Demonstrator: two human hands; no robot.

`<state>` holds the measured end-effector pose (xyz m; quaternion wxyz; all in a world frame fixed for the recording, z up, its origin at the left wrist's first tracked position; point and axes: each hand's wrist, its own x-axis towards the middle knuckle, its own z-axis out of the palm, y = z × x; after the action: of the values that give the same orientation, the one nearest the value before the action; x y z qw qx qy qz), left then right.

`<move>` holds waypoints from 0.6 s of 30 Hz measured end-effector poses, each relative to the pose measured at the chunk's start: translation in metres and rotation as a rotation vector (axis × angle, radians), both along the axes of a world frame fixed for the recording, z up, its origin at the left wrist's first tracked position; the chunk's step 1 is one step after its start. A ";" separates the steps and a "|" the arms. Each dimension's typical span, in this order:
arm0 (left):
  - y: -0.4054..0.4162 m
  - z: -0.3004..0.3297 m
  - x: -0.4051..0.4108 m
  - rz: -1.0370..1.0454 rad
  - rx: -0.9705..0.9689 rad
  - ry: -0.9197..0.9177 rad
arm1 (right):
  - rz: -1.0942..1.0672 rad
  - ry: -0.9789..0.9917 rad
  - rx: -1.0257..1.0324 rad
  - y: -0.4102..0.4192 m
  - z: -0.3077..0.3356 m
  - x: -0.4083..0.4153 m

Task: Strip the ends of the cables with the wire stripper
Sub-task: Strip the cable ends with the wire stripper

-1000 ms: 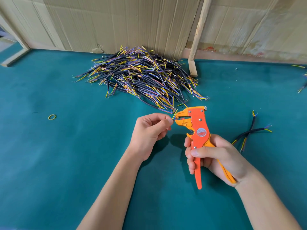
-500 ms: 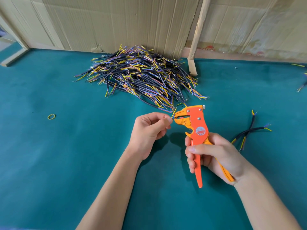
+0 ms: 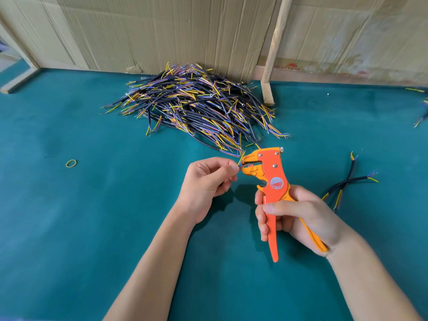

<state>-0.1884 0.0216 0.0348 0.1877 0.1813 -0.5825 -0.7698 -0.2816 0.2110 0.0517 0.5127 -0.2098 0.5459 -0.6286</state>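
Grip first: the left hand (image 3: 208, 179) pinches the end of a cable (image 3: 240, 161) between thumb and forefinger, with the other fingers curled in behind, at the middle of the frame. Most of that cable is hidden inside the hand; only its short yellow and blue cores show past the fingertips. They reach into the mouth of the wire stripper (image 3: 269, 179), whose jaws stand slightly apart around them. The right hand (image 3: 294, 216) is wrapped round the stripper's two orange handles, thumb laid across the front, just right of centre.

Over the last second little has changed. The stripper has crept a touch up the frame and toward the left hand, so the core tips now sit further into the mouth than they did. The handles look no closer together than before, so I judge that the squeeze has not begun. The step in hand is seating the cores, and the next move calls for a firm close while the left hand holds the cable steady.

Outward from there, the big heap of cables (image 3: 194, 107) lies on the teal counter (image 3: 92, 216) in the upper middle, against the cardboard wall (image 3: 162, 31). Two crossed cables (image 3: 347, 184) rest apart at the right. Whether they are finished pieces I cannot tell. A small yellow rubber band (image 3: 71, 163) lies at the left.
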 end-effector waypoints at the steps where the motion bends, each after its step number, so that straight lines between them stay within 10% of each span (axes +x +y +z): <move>1: 0.000 0.000 0.000 0.001 0.001 0.001 | 0.000 0.000 0.002 0.000 0.000 0.000; 18: 0.000 -0.001 -0.001 0.003 -0.022 0.012 | -0.003 0.003 -0.017 0.001 0.000 0.000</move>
<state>-0.1894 0.0214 0.0340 0.1943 0.1758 -0.5894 -0.7642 -0.2816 0.2120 0.0519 0.5093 -0.2142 0.5417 -0.6335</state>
